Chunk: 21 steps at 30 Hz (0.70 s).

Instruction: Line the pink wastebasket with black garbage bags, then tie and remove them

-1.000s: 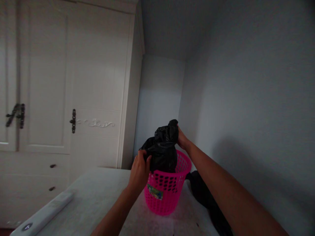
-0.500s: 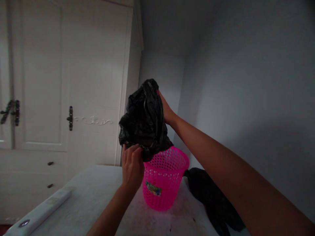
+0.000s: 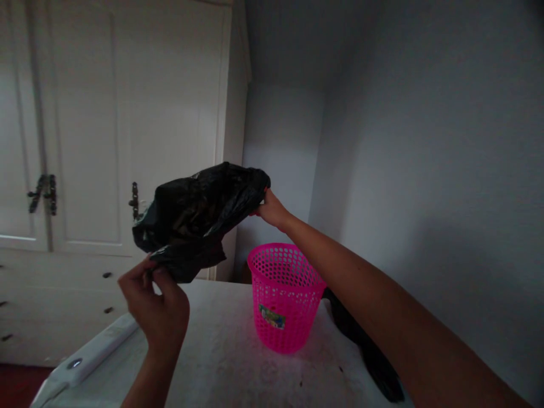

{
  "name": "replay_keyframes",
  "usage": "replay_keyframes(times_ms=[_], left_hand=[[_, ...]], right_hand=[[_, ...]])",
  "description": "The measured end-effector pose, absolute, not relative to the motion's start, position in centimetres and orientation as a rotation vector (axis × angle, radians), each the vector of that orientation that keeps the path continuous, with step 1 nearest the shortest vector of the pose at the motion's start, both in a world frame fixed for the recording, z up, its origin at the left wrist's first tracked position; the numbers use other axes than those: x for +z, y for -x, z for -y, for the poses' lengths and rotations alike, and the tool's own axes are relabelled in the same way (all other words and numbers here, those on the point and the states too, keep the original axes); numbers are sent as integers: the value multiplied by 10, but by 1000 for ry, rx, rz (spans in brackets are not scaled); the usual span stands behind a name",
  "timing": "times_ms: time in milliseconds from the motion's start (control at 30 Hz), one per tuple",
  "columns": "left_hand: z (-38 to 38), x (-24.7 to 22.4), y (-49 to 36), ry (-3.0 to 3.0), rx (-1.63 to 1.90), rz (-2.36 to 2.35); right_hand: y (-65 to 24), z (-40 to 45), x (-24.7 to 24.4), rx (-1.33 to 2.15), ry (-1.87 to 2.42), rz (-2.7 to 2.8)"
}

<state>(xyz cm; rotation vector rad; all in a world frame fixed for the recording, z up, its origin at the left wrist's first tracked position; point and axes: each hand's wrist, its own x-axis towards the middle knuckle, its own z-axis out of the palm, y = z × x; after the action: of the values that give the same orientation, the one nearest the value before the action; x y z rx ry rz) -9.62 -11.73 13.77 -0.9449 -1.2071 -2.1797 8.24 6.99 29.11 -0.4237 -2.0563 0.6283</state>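
A crumpled black plastic bag (image 3: 204, 207) hangs in the air between my hands, above and left of a pink perforated basket (image 3: 284, 306). My left hand (image 3: 157, 300) pinches the bag's lower left edge between thumb and fingers. At the bag's right end, my right hand (image 3: 272, 208) grips the plastic, its fingertips partly hidden. The basket stands upright, with a small label on its side, and does not touch the bag.
The basket stands on a whitish tabletop (image 3: 221, 351). A second black bag (image 3: 374, 362) lies at the right, partly behind my right forearm. A white elongated object (image 3: 96, 348) lies along the left edge. Behind is a white wardrobe (image 3: 178, 102); at right, a grey wall (image 3: 446, 141).
The bag has been drawn out sideways to the left, away from above the basket rim. My left hand has moved left with its edge; my right hand has come down slightly.
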Motion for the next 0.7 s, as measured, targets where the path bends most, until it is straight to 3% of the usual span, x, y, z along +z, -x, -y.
replay_keyframes(times_ms=[200,467,700], left_hand=[[128,102,118,886,-2073,1486],[130,12,148,1201,-1540,1747],[136,-25,132,1387,-1226,1745]], right_hand=[[-142,-76,240,317,766,2219],[-297,-61,209,-25,1127,1764],[-413,-10,91,-41,1476,1778]])
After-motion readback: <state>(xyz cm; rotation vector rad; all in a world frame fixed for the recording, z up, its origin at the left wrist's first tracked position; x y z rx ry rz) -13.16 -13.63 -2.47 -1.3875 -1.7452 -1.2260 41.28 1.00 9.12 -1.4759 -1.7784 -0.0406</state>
